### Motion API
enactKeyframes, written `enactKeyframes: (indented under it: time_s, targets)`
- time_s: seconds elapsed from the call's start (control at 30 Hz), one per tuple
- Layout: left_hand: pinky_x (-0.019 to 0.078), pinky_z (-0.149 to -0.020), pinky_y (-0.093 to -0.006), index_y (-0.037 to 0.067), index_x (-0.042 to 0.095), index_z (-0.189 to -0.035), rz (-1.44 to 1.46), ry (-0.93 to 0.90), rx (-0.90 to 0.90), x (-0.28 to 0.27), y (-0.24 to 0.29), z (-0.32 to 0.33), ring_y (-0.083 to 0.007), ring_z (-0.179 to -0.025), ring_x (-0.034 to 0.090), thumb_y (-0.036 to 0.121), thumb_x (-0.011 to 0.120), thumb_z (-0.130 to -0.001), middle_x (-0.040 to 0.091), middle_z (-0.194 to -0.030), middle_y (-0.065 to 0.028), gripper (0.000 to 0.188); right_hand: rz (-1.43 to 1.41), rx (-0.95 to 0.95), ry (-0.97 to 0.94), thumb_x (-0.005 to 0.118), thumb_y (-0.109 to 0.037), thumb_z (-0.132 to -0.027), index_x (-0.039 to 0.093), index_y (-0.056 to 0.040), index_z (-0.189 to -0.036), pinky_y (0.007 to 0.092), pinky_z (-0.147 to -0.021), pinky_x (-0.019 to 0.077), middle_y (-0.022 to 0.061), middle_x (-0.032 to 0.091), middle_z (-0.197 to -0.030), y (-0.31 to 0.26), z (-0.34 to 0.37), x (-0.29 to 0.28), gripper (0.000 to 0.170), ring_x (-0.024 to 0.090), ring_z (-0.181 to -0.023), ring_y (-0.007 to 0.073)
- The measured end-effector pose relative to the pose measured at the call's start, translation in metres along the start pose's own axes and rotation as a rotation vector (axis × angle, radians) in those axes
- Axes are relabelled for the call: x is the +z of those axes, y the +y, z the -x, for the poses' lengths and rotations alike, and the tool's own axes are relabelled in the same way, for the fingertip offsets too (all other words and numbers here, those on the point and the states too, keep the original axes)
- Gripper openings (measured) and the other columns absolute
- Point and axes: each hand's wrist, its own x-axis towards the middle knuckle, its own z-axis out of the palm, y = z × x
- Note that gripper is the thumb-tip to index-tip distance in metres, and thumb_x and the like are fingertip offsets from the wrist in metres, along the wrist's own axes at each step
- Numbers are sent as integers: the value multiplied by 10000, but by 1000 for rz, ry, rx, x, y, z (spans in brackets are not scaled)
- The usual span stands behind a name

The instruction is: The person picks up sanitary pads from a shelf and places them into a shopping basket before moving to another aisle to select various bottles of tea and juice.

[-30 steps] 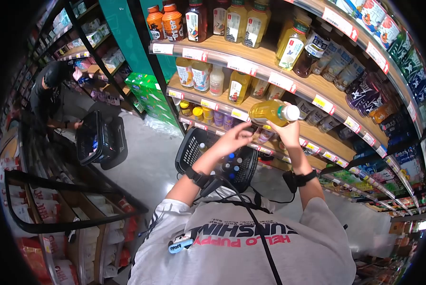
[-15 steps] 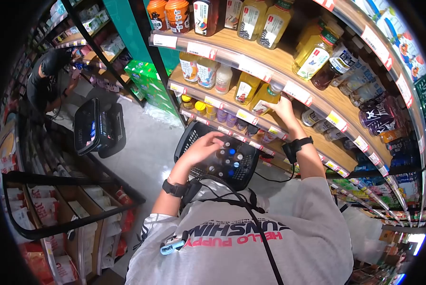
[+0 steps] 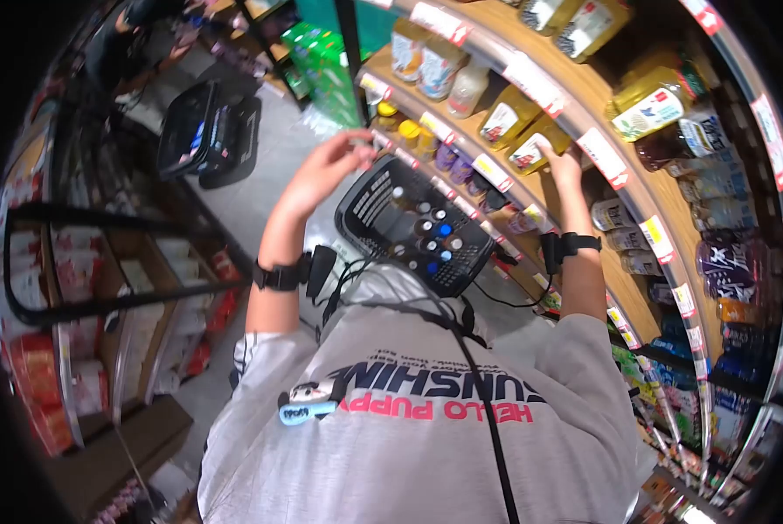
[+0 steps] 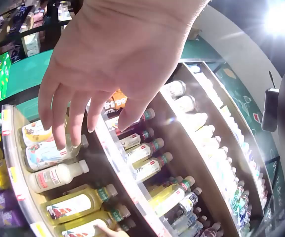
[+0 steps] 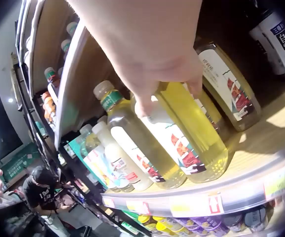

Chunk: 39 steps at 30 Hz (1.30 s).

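Observation:
My right hand [image 3: 564, 168] grips a yellow bottle [image 3: 538, 145] standing on the middle shelf. In the right wrist view thumb and fingers of the right hand [image 5: 157, 64] lie around the upper part of the yellow bottle [image 5: 191, 133], beside a similar bottle [image 5: 147, 143]. My left hand [image 3: 326, 173] hovers in the air by the shelf's left end, above and left of the black basket [image 3: 365, 205], with relaxed fingers and nothing held. The left wrist view shows the left hand [image 4: 113, 59] with loosely bent fingers. Several capped bottles [image 3: 426, 229] stand in the basket.
A second black basket [image 3: 182, 131] stands on the floor at upper left, near another person [image 5: 42, 192]. Shelf edges with price tags [image 3: 606, 157] curve past my right arm. A low rack of packets [image 3: 77, 262] is at the left. A cable hangs by my right wrist.
The yellow bottle was held in the air, then set among the shelf bottles; my right hand remains on it. My left hand has moved up and left. The head view has shifted.

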Motion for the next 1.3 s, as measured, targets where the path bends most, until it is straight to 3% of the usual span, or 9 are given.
enactKeyframes:
  time_s: [0.17, 0.2, 0.27, 0.3, 0.47, 0.7, 0.77, 0.93, 1.3]
  targets:
    - [417, -851, -284, 33, 502, -1171, 4, 142, 113, -1, 32, 12, -143, -905, 566, 233, 491, -900, 606, -1023, -80, 337, -268, -123, 224, 670, -123, -761, 448, 18, -1175, 357, -820, 438, 192, 548, -1082, -82, 84, -20, 490, 530, -988, 253]
    - [418, -852, -285, 31, 504, -1168, -3, 154, 128, 1, 34, 16, -145, -906, 568, 232, 491, -899, 607, -1019, -82, 336, -709, -51, 23, 652, -76, -771, 444, 18, -1168, 337, -843, 432, 143, 547, -1098, -90, 108, -17, 457, 522, -996, 213]
    - [418, -851, -282, 29, 509, -1164, -34, 179, 106, 8, 41, 23, -145, -909, 568, 232, 492, -897, 609, -1015, -85, 335, -823, -212, -644, 584, 40, -747, 537, -7, -1069, 337, -877, 430, 122, 537, -1146, -114, 155, -39, 329, 495, -1087, 220]
    - [418, -850, -281, 28, 511, -1162, -48, 184, 93, 12, 43, 27, -146, -910, 568, 232, 492, -896, 609, -1013, -87, 335, -676, -689, -766, 607, 43, -705, 579, -49, -1040, 330, -906, 408, 130, 518, -1185, -141, 170, -60, 349, 479, -1124, 247]
    - [423, -837, -275, 29, 535, -1133, -122, 113, 53, 29, 33, 49, -142, -899, 566, 179, 501, -881, 611, -1009, -74, 295, -816, -809, -1206, 695, -50, -668, 613, -120, -1101, 310, -814, 422, 98, 520, -1153, -194, 229, -137, 447, 508, -977, 202]
    - [441, -819, -288, 26, 608, -1026, -408, -548, -230, 52, -21, 113, -133, -888, 564, 90, 586, -792, 630, -971, -57, 244, -1223, -758, -1212, 681, -155, -694, 690, -52, -810, 328, -609, 420, 83, 602, -849, -151, 240, -181, 155, 537, -698, 216]
    - [438, -826, -294, 34, 602, -1053, -386, -517, -253, 71, -44, 138, -168, -902, 568, 117, 633, -768, 628, -999, -75, 298, -1391, -739, -1180, 677, -191, -727, 678, -36, -763, 341, -583, 406, 102, 612, -803, -135, 251, -186, 159, 523, -639, 222]
    - [449, -752, -267, 38, 648, -970, -407, -816, -434, 105, -74, 186, -144, -799, 589, 197, 633, -794, 661, -875, -63, 238, -1704, -1032, -1240, 697, -174, -748, 674, -61, -751, 321, -526, 377, 100, 627, -805, -134, 266, -203, 116, 510, -620, 203]
    - [467, -699, -226, -9, 633, -977, -167, -820, -519, 114, -61, 245, -87, -785, 596, 193, 624, -821, 666, -876, -63, 255, -1859, -1394, -1567, 637, -109, -786, 649, -53, -801, 283, -466, 358, 62, 592, -769, -151, 285, -210, 60, 473, -551, 171]
